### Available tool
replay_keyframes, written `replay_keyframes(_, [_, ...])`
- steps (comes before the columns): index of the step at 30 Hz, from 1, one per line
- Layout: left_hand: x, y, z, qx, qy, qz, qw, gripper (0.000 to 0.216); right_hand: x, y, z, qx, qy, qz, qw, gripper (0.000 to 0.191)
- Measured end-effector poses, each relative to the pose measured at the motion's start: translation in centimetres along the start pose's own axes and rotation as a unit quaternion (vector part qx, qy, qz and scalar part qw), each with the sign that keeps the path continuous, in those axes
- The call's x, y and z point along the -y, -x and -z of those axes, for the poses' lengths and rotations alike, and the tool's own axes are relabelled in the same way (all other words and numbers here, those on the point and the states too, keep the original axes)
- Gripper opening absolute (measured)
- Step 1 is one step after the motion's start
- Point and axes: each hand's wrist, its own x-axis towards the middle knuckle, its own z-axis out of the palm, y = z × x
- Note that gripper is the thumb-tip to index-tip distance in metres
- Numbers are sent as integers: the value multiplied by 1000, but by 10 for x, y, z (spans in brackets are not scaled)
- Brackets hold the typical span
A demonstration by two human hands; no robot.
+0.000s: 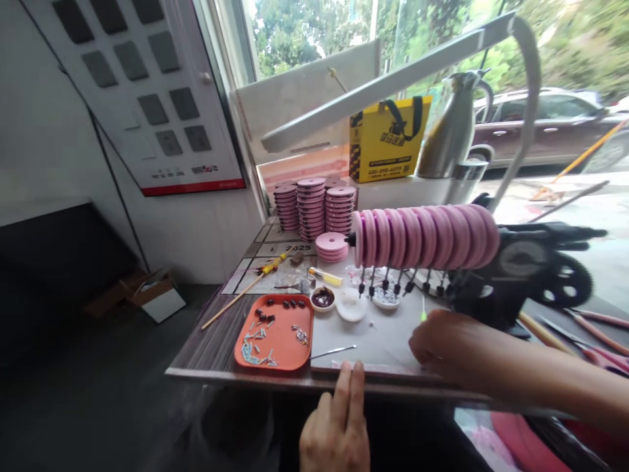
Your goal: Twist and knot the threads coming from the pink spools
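Observation:
My left hand (339, 419) is at the table's front edge, two fingers stretched out and touching the edge of the pale work mat (383, 334). A thin metal pick (334, 352) lies just beyond those fingertips. On the mat's right side, the fingers of my right hand (435, 341) are curled closed; what they pinch, if anything, is hidden. A slim tool with a bright green part (423, 314) shows just above that hand. Behind it, a row of pink spools (427, 236) sits on a black winding machine (521, 262), with small black pieces hanging below on lines.
An orange tray (240, 357) holds small tubes and black beads. Near it are a dish of dark pieces (323, 298), a white dish (351, 305) and a yellow-capped tube (325, 276). Stacked pink spools (311, 210) stand behind. Scissors (604, 357) lie right. A lamp arm (393, 82) crosses above.

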Motion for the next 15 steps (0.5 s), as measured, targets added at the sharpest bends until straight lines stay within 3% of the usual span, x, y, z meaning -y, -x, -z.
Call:
replay_keyframes(7, [0, 1, -7, -1, -24, -2, 1000, 54, -2, 7, 9, 1, 27, 16, 1000, 28])
replay_keyframes(15, [1, -5, -5, -17, -67, -31, 997, 43, -8, 3, 17, 83, 15, 18, 996, 15])
